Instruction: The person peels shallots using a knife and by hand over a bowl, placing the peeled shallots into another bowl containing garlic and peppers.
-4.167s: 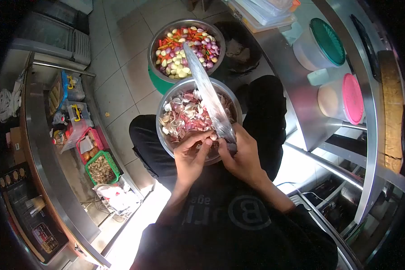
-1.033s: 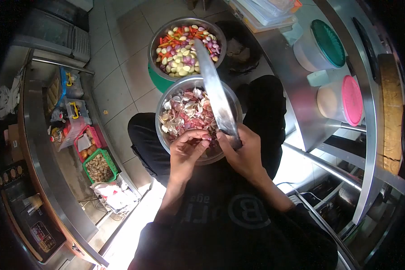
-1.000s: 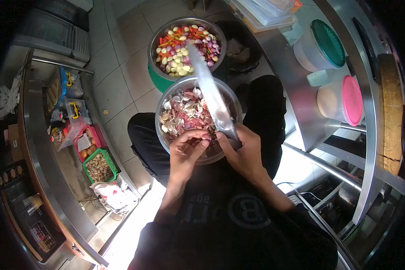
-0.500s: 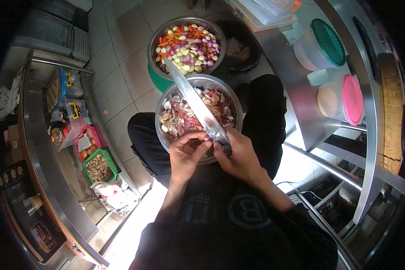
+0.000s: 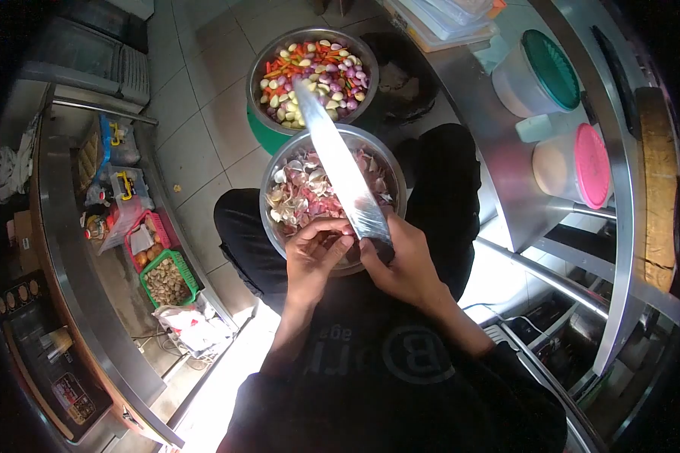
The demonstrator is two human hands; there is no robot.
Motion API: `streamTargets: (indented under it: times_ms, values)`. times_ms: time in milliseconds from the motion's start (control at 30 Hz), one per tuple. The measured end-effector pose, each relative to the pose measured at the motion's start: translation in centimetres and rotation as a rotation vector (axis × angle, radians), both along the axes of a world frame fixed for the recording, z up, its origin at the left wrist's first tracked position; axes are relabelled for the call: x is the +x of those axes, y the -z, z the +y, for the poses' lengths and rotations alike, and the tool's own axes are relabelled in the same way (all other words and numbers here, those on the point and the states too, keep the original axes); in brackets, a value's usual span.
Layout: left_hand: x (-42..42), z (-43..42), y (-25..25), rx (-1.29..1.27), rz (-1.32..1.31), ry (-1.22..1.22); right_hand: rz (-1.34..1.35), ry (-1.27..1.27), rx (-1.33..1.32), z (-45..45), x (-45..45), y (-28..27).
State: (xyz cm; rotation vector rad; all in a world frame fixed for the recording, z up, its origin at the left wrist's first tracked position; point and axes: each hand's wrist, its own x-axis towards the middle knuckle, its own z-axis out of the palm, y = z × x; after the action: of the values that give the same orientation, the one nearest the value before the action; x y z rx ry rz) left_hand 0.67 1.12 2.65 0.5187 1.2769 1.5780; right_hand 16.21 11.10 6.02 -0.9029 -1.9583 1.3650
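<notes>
My right hand (image 5: 402, 263) is closed round the near end of a large broad-bladed knife (image 5: 336, 166), its thumb pressed against the blade. The bright blade slants up and away to the left, over the bowls. Close by on the left, my left hand (image 5: 315, 253) pinches a small reddish shallot, mostly hidden by the fingers. Both hands are above the near rim of a steel bowl (image 5: 267, 198) full of papery garlic and shallot skins (image 5: 298, 192). Beyond it, a second steel bowl (image 5: 254, 72) contains peeled garlic, shallots (image 5: 347, 84) and red-orange chillies (image 5: 331, 50).
A green support (image 5: 261, 134) is under the far bowl. At left, a low shelf carries a green basket of ginger-like roots (image 5: 168, 282) and a pink basket (image 5: 156, 224). Right, a steel table (image 5: 480, 98) bears tubs with green (image 5: 550, 69) and pink lids (image 5: 592, 166).
The knife has swung slightly to the right and turned, so its blade now glares white. My right hand has tilted with it; my left hand has barely moved.
</notes>
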Motion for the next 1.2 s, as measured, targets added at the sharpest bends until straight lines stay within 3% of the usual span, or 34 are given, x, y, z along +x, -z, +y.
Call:
streamTargets:
  times_ms: [267,600,767,933,1200]
  values:
    - [0.6,-0.3,0.7,-0.020,0.025,0.000,-0.070,-0.065,0.008,0.0,0.2,0.9]
    - [1.1,1.0,-1.3,-0.009,-0.108,0.025,0.021,0.052,0.014,0.0,0.1,1.6]
    - [0.0,-0.1,1.2,-0.033,-0.084,0.059,0.011,0.063,0.046,-0.2,-0.1,1.4]
    - [0.1,0.2,0.1,-0.045,-0.120,0.092,-0.034,0.127,-0.127,-0.1,0.0,1.1]
    - [0.4,0.7,-0.5,-0.008,-0.218,0.063,-0.035,0.131,-0.172,0.2,0.2,0.9]
